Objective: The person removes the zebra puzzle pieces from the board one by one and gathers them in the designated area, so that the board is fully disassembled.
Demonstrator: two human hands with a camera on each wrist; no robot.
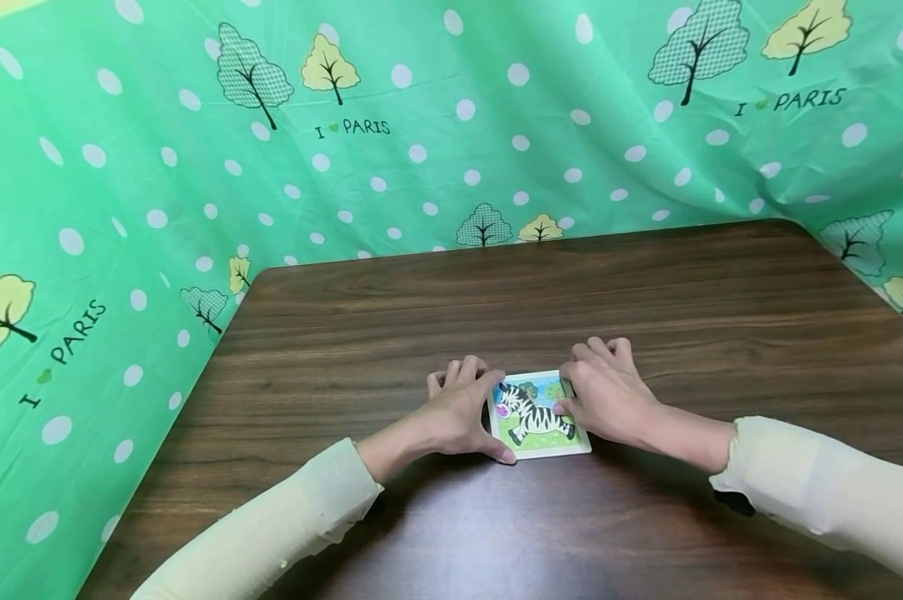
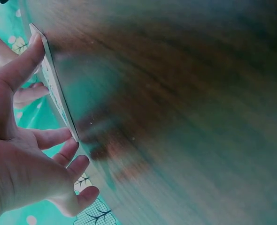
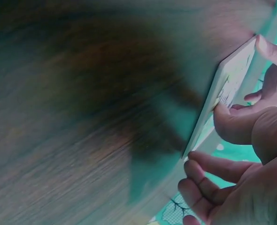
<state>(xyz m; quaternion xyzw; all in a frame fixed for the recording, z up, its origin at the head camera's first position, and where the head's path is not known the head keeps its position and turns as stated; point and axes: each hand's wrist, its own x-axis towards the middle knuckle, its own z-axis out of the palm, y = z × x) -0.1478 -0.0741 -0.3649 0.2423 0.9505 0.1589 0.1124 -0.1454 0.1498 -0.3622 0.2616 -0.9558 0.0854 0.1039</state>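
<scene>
A small flat zebra puzzle (image 1: 539,429) with a pale frame lies on the table, its picture showing a striped zebra on green ground. My left hand (image 1: 457,414) holds its left side, thumb at the near corner and index finger at the far corner. On the right side, my right hand (image 1: 611,392) rests its thumb on the picture while the curled index finger touches the far right corner. The left wrist view shows the puzzle's thin edge (image 2: 58,96) between thumb and index finger. In the right wrist view, the thumb (image 3: 227,123) lies on the puzzle's upper face.
The dark wood-grain table (image 1: 391,325) extends around the puzzle on all sides. A green cloth (image 1: 421,108) with white dots and printed trees hangs behind the table and along its left and right sides.
</scene>
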